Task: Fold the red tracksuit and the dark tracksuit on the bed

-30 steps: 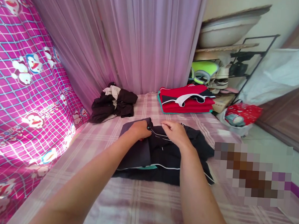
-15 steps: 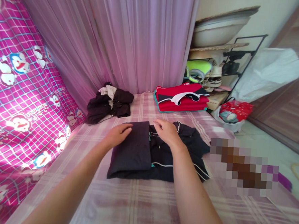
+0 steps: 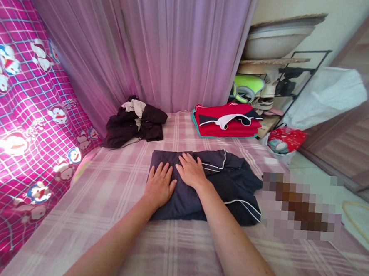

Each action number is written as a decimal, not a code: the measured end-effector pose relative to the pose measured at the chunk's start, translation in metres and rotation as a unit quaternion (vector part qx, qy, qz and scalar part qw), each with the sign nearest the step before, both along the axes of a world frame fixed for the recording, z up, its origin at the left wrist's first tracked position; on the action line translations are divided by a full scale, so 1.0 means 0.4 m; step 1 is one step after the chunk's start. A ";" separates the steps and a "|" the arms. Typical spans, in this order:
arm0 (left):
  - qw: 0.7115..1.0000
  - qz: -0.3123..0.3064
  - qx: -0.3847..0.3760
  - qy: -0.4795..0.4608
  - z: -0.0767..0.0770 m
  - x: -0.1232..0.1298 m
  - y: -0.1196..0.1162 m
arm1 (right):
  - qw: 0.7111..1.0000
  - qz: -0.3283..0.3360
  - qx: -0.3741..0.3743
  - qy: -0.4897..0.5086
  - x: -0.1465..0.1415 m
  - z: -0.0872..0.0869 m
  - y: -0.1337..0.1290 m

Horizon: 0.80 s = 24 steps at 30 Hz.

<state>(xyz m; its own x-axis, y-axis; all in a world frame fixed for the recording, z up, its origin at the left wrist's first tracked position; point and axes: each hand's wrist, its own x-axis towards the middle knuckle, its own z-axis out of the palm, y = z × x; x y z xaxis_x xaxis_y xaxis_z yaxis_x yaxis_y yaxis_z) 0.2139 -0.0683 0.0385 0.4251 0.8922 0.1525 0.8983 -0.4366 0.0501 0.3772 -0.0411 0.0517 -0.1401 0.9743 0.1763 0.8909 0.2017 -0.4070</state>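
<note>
A dark navy jacket with white piping [image 3: 180, 200] lies partly folded on the checked bed sheet [image 3: 119, 225]. Its left part is doubled over into a flat panel, while the piped part spreads out to the right. On the left of that panel rests my left hand [image 3: 160, 185], palm down with fingers spread. My right hand [image 3: 191, 171] lies flat near the panel's upper right, its fingers also apart. Both hands touch the cloth and neither grips it.
Behind on the left is a heap of dark clothes [image 3: 135, 124]. A stack of folded red garments [image 3: 226, 122] sits at the back right. Beyond the bed stand a shoe rack [image 3: 296, 74] and a red plastic bag [image 3: 286, 140]. A lilac curtain [image 3: 177, 50] hangs behind.
Both hands have come down flat onto the folded panel, the left moving right and lower, the right moving left. The panel's left edge has shifted rightward and it looks flatter.
</note>
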 end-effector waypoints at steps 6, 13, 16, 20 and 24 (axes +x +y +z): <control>0.999 0.013 -0.032 0.004 0.007 0.006 0.001 | 0.997 -0.010 -0.073 -0.034 -0.003 -0.022 0.003; 0.982 -0.013 -0.081 -0.172 0.035 -0.075 0.100 | 0.996 -0.084 -0.001 -0.042 0.164 0.031 -0.043; 0.957 0.097 -0.088 -0.258 0.064 -0.119 0.177 | 0.954 -0.279 -0.057 -0.096 0.310 0.048 -0.081; 0.888 0.242 -0.219 -0.322 0.086 -0.130 0.264 | 0.913 -0.334 -0.204 -0.116 0.431 0.046 -0.106; 0.852 0.247 -0.283 -0.365 0.087 -0.117 0.292 | 0.916 -0.304 -0.227 -0.131 0.445 0.046 -0.081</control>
<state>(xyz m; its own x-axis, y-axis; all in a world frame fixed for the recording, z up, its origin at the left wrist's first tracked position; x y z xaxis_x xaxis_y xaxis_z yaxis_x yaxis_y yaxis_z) 0.1671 0.0483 0.0732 -0.0481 0.9532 -0.2984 0.6051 0.2655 0.7505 0.5552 -0.0736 0.0700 0.4728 0.8510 -0.2285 0.8615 -0.5009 -0.0830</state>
